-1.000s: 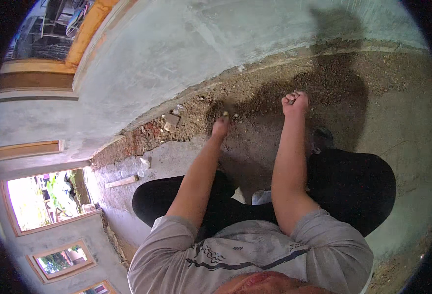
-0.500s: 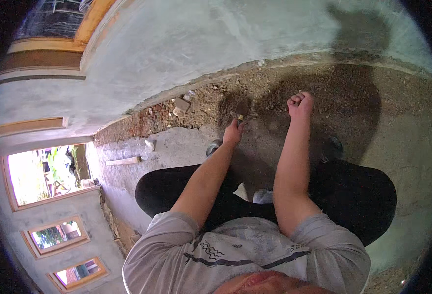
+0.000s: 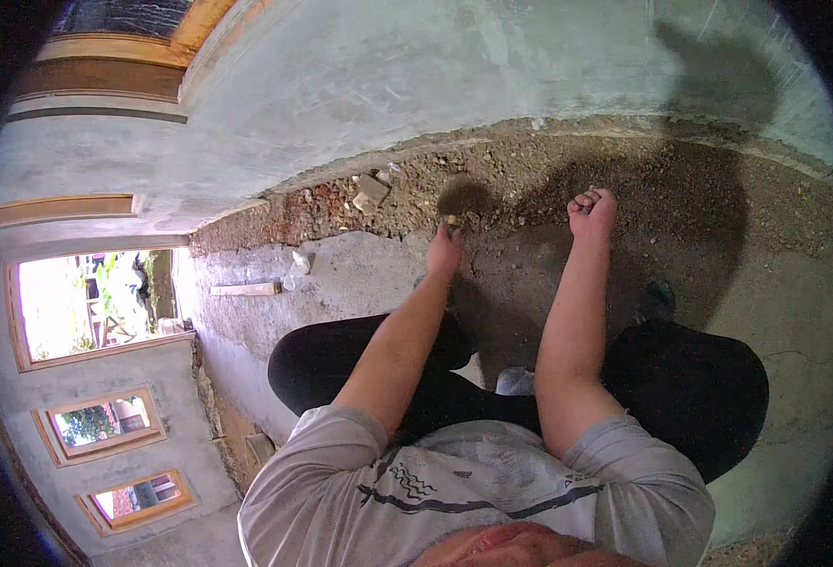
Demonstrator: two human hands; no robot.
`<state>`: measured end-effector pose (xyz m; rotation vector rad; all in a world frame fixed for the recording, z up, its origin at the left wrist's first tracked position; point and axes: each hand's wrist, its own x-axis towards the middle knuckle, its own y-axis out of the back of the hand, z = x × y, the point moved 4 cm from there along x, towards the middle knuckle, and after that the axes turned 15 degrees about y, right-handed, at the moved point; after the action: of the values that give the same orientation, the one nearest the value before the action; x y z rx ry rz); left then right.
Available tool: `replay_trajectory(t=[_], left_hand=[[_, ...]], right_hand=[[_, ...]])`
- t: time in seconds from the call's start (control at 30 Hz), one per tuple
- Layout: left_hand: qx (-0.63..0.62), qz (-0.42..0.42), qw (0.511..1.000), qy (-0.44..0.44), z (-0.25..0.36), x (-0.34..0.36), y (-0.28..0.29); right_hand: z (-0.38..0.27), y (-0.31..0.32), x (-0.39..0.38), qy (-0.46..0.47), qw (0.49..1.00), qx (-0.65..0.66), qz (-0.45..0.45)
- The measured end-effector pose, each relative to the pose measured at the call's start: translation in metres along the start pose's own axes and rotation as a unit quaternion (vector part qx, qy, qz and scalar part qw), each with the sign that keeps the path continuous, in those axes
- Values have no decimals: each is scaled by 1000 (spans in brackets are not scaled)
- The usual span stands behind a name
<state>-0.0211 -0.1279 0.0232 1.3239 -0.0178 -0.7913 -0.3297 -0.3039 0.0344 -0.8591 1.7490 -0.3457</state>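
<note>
Left hand: your bare left hand [image 3: 444, 253] curls round a short hand tool with a yellow band [image 3: 452, 221], its far end lost in shade.
Right hand: your bare right hand [image 3: 592, 214] is fisted; can't tell what's inside.
Tool spot: over the brown gravelly soil strip [image 3: 520, 170], near the grey concrete floor [image 3: 341, 283].
Handling: firm wrist, shallow strokes suit this loose grit.
</note>
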Motion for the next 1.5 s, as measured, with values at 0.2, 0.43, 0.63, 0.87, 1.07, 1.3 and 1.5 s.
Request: replay_trajectory(t=[0.2,0.43,0.63,0.87,1.07,1.3,1.5], left_hand=[[-45,2,998,49,-35,44,15],[-23,85,988,124,-41,43,29],[60,18,998,25,0,29,5],[20,-36,998,-46,23,-2,-8],[-130,-2,992,10,18,10,-12],[-93,34,993,-60,32,5,7],[10,-62,996,-58,35,-15,-31]], right_hand=[[-2,5,2,-2,1000,5,-11],[-12,13,6,6,1000,8,22],[-17,15,3,25,999,12,21],[-10,9,-3,12,999,6,40],[-6,2,-7,3,1000,-8,20],[-19,13,4,9,1000,8,5],[-25,20,11,31,999,30,19]])
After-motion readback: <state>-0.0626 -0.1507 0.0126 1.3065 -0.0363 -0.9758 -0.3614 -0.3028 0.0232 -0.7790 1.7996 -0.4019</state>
